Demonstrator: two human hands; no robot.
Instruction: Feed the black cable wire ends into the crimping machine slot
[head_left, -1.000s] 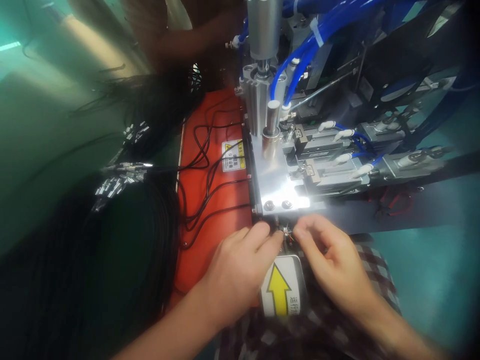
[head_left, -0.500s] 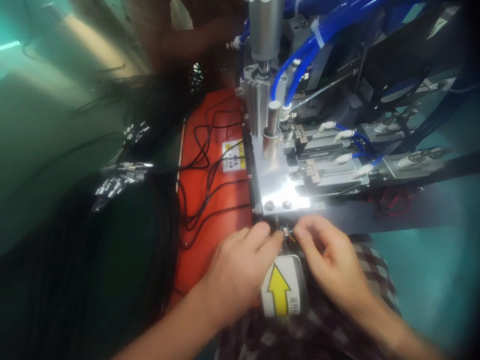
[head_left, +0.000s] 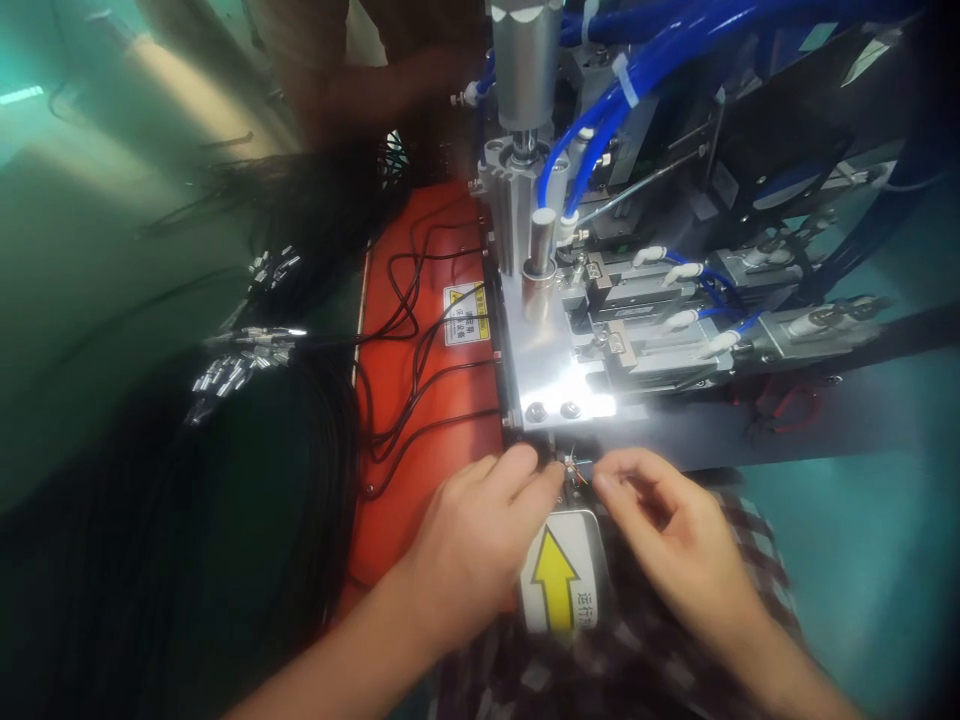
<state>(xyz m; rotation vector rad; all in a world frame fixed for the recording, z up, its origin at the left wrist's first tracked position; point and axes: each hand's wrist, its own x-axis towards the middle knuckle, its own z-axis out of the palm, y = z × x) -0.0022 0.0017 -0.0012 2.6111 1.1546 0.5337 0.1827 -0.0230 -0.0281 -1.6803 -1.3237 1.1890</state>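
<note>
A cable end with thin coloured wires (head_left: 577, 472) fans out just below the bright metal plate (head_left: 551, 375) of a machine. My left hand (head_left: 480, 530) pinches the cable at the base of these wires, between thumb and forefinger; its sheath is mostly hidden by the fingers. To the right of the strands, my right hand (head_left: 679, 525) has thumb and forefinger closed together. A pale strand reaches toward those fingertips, but whatever they pinch is too small to make out. Under both hands lies a white label with a yellow arrow (head_left: 556, 580).
Black cables cross an orange-red panel (head_left: 427, 400) carrying a warning label (head_left: 466, 315). Bundled cables with shiny ends (head_left: 240, 360) lie left. Blue air hoses (head_left: 637, 85) and metal cylinders (head_left: 529, 70) rise ahead. Red-handled pliers (head_left: 787, 405) lie at right. Another person's arm (head_left: 397, 85) is behind.
My right hand has shifted slightly right, away from the cable end, and the coloured wires lie a little differently. My left hand stays almost where it was.
</note>
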